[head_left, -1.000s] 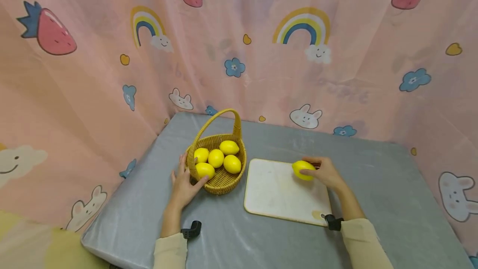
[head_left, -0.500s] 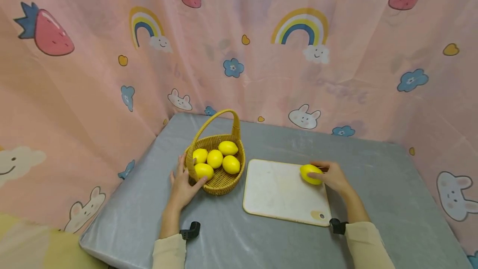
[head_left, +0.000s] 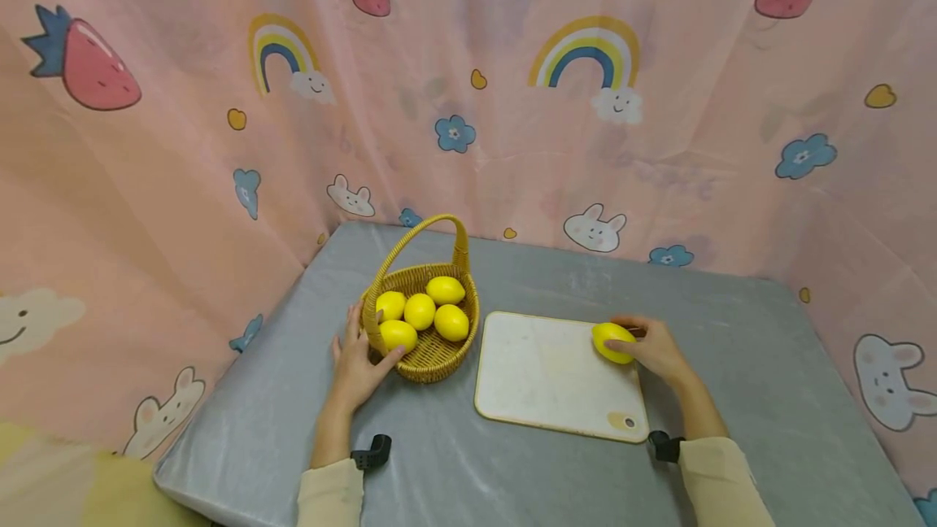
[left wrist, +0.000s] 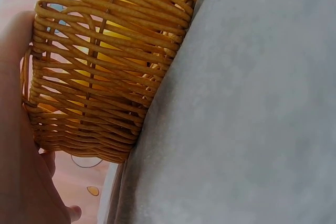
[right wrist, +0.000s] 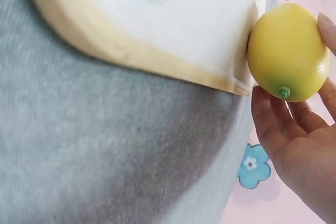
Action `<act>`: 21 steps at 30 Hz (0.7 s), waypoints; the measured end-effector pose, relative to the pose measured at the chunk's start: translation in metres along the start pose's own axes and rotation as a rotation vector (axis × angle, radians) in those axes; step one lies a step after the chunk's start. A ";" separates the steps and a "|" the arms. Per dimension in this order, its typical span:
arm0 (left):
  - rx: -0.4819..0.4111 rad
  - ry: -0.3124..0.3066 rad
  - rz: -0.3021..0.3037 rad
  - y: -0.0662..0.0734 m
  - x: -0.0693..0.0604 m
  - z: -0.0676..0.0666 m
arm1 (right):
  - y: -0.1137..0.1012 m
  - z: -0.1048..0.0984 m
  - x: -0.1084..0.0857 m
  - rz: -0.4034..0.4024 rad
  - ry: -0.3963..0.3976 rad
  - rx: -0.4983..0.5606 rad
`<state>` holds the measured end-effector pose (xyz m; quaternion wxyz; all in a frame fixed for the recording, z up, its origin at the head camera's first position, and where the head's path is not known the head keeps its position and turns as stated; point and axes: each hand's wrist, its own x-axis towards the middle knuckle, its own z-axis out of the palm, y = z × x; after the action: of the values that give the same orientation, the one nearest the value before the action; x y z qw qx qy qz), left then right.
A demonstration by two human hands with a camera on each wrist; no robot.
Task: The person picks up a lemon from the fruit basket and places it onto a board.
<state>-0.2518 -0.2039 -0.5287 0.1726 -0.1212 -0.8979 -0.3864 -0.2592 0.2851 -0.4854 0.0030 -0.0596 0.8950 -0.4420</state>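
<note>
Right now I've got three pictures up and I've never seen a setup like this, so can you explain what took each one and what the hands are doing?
There's no robot here, just a person's two bare hands. The wide picture comes from a camera on the head, looking forward and down. The other two come from cameras on the wrists, one per hand.

On the grey surface stand a wicker basket, with five yellow lemons visible inside, and a white board. The left hand holds the basket's near left side. The right hand holds another lemon at the board's far right corner; whether it touches the board is hard to tell. Behind hangs a pink patterned curtain.
</note>
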 end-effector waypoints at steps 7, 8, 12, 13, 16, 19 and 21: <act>-0.006 -0.002 -0.002 0.001 -0.001 -0.001 | 0.002 -0.001 -0.001 -0.003 -0.004 -0.002; -0.005 0.000 -0.002 0.001 -0.001 -0.001 | 0.002 0.000 0.000 -0.004 -0.004 -0.006; -0.001 0.001 -0.002 0.001 0.000 -0.001 | 0.004 -0.001 0.000 -0.007 -0.001 -0.010; 0.000 0.000 -0.002 0.001 0.000 -0.001 | 0.005 -0.001 0.000 -0.008 -0.001 -0.009; 0.000 -0.002 -0.002 0.002 0.000 -0.001 | 0.005 -0.002 0.000 -0.003 -0.002 -0.010; 0.000 -0.002 -0.002 0.002 0.000 -0.001 | 0.005 -0.002 0.000 0.009 -0.006 -0.009; -0.001 -0.002 -0.003 0.002 0.000 -0.002 | 0.004 -0.002 0.000 0.015 -0.006 -0.005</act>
<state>-0.2504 -0.2039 -0.5267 0.1711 -0.1202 -0.8980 -0.3871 -0.2599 0.2895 -0.4876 0.0089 -0.0543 0.8965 -0.4396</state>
